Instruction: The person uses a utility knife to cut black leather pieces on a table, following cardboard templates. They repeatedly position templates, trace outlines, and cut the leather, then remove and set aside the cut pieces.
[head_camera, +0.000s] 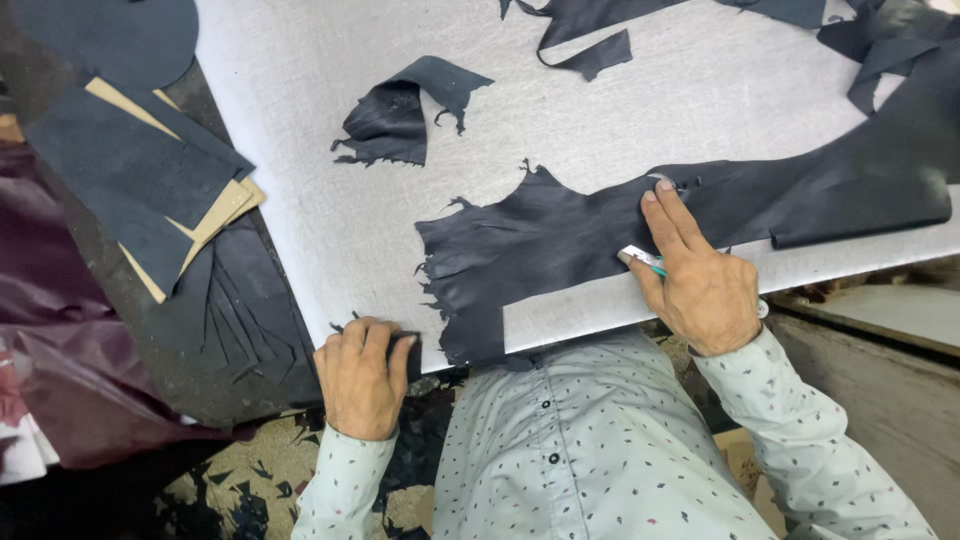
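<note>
Leather (560, 250), a dark ragged-edged piece, lies across the middle of our grey board (300, 180), stretching from the torn left edge near board centre out to the right edge, w/ its lower left corner reaching the near rim of the board.

Going left to right: our left hand (362, 378) sits at the near rim of the board, just left of the leather's lower corner and not touching the main piece. Fingers are curled over, closed on a small dark scrap (405, 345) pinched against the rim; we can't tell if it's joined to the big piece.

Above that, mid-board, a smaller curled offcut (400, 115) lies by itself, well apart from both hands.

Our right hand (695, 280) rests on top of the leather, toward its right half. Index and middle fingers are stretched out flat and close together, tips pressing the leather near a notch in its upper edge. Thumb and remaining fingers are tucked in around a small cutter (640, 260) w/ a teal handle and pale blade end, poking out on the hand's left side just at the leather's lower edge.

Off the board, far left, stacked dark pieces and tan card patterns (215, 215) lie on the bench.
</note>
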